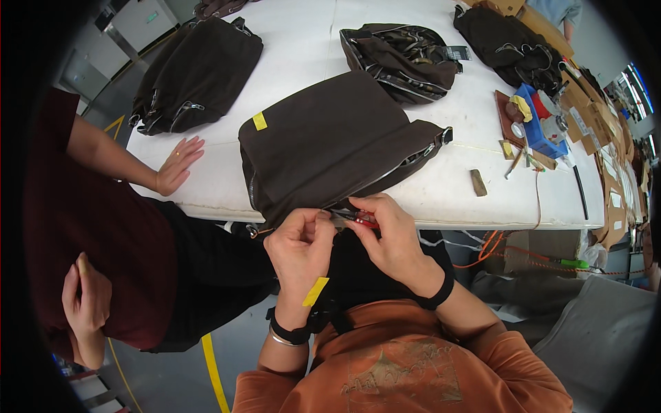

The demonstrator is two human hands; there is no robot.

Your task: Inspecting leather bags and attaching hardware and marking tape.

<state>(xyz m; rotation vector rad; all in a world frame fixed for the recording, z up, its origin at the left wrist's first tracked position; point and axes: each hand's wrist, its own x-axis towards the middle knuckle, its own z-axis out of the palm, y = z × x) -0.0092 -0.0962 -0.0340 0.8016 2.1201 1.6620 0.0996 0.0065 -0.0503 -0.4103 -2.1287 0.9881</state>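
A dark brown fabric bag (323, 131) lies at the table's front edge, its flap up and a piece of yellow tape (259, 121) near the far left corner. A metal zipper runs along its near right side. My right hand (389, 230) is closed around small red-handled snips (366, 219), their dark tip pointing left at the bag's near edge. Beside that tip, my left hand (301, 241) is pinched shut; whatever lies between its fingertips is too small to make out. Yellow tape (315, 292) is stuck on my left wrist.
Another person's hand (180, 165) rests flat on the white table (220, 172) at left. More dark bags (200, 72) lie farther back. At right are a blue bin (547, 141) with supplies, a small block (478, 182), a black pen-like stick (580, 193) and cardboard (585, 113). Orange cords (490, 244) hang below.
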